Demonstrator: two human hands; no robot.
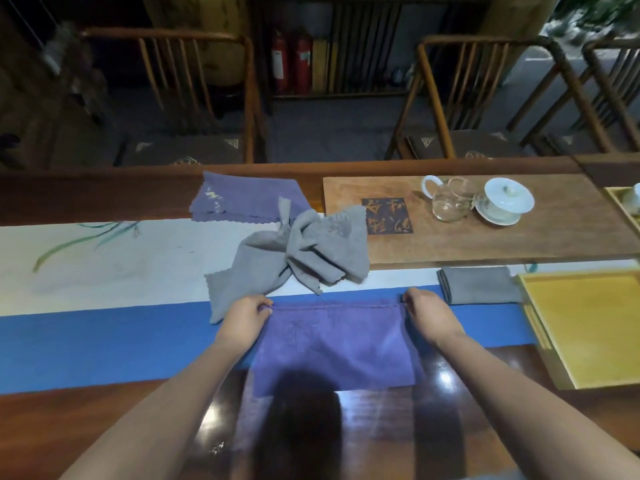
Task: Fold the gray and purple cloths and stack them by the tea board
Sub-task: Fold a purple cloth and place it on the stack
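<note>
A purple cloth [334,341] lies flat in front of me, across the blue runner and the dark table. My left hand [244,318] pinches its far left corner and my right hand [427,315] pinches its far right corner. Just beyond it a gray cloth [301,254] lies crumpled in a loose heap, partly over the tea board's left edge. A second purple cloth [242,200] lies farther back, at the table's far side. A folded gray cloth [479,284] rests to the right, just in front of the wooden tea board [519,233].
On the tea board stand a glass pitcher [450,200] and a white lidded cup on a saucer [504,202]. A yellow tray [588,323] sits at the right. A white and blue runner [104,323] covers the table. Wooden chairs stand behind the table.
</note>
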